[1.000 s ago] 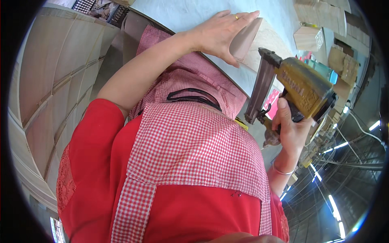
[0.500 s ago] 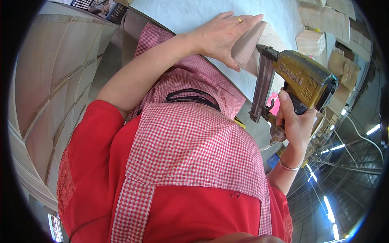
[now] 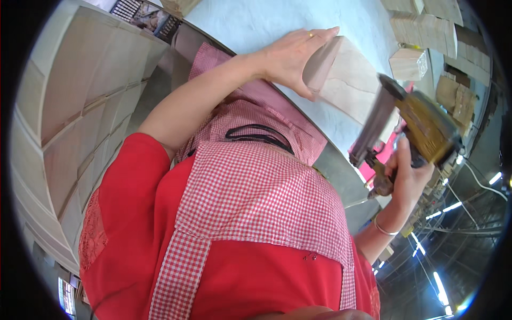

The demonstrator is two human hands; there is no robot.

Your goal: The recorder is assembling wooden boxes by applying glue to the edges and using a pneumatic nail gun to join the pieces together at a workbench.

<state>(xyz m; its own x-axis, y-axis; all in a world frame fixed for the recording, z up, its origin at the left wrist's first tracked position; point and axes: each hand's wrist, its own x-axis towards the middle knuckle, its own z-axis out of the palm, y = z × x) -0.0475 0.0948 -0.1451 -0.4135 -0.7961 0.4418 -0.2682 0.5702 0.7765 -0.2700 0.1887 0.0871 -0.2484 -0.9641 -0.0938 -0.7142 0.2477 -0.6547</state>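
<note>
My left hand [image 3: 292,60] spans the near-left end of a pale wooden box [image 3: 352,80], thumb on one edge and fingers on the opposite one. The box lies on a whitish table [image 3: 250,24]. In my right hand [image 3: 409,173] is a yellow and black nail gun [image 3: 429,125], gripped by its handle. Its dark nose and magazine stand at the right end of the box, slightly blurred. Whether the nose touches the wood I cannot tell. Something pink [image 3: 368,169] shows behind the gun.
Stacked wooden pieces [image 3: 426,32] line the table's far right, with a smaller wooden block [image 3: 409,64] nearer. Brown cardboard [image 3: 456,98] lies beyond the gun. Large pale panels [image 3: 90,80] stand stacked at my left. A dark crate [image 3: 125,9] sits at the upper left.
The nail gun has moved right and slightly toward me, uncovering more of the box's top face. My left hand stays on the box end.
</note>
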